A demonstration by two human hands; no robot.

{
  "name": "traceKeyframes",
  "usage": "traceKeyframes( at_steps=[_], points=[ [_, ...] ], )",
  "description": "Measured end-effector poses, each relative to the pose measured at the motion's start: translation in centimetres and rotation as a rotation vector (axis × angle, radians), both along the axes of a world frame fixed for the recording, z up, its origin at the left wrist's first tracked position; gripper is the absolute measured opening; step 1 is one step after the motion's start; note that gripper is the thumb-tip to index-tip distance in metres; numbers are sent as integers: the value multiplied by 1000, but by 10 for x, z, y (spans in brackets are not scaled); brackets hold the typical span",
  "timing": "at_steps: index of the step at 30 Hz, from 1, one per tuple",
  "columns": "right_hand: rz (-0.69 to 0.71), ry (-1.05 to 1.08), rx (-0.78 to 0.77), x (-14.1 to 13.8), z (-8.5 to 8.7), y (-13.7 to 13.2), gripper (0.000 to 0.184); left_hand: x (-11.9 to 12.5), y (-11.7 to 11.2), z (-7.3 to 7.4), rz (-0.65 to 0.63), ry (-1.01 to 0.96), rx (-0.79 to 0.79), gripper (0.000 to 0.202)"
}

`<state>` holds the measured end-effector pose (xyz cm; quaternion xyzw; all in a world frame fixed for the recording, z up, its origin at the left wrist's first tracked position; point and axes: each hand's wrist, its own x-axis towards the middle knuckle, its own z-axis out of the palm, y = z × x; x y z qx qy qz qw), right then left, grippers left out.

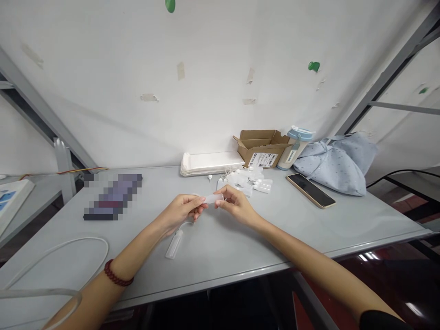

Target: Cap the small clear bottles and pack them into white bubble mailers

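Note:
Above the middle of the table, my left hand [185,209] pinches the left end of a small translucent white plastic sleeve [212,198]. The fingers of my right hand [236,205] are closed on its right end. From beneath my left hand a thin clear cord [186,223] runs to a translucent plastic tube [174,245] lying on the table. Just behind my right hand sits a pile of similar translucent pieces [245,178] with thin cords. A tiny white piece [210,177] lies left of that pile.
Along the wall stand a stack of white packets [213,161], an open cardboard box [263,149] and a blue-lidded cup [294,147]. Right of them are a phone [311,190] and a light blue cloth bag [338,165]. A pixelated dark item [113,197] and a looped white cable [103,247] lie left.

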<state>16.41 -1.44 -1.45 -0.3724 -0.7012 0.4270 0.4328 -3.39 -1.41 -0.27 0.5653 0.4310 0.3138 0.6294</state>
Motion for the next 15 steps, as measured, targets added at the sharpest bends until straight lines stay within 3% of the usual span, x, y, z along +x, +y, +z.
traceKeyframes(
  at_steps=[10,15],
  points=[
    [49,108,-154,1,-3,3,25,1,-5,6,-2,315,443,33],
    [50,87,-141,2,-2,4,27,7,-9,6,77,337,467,29]
  ],
)
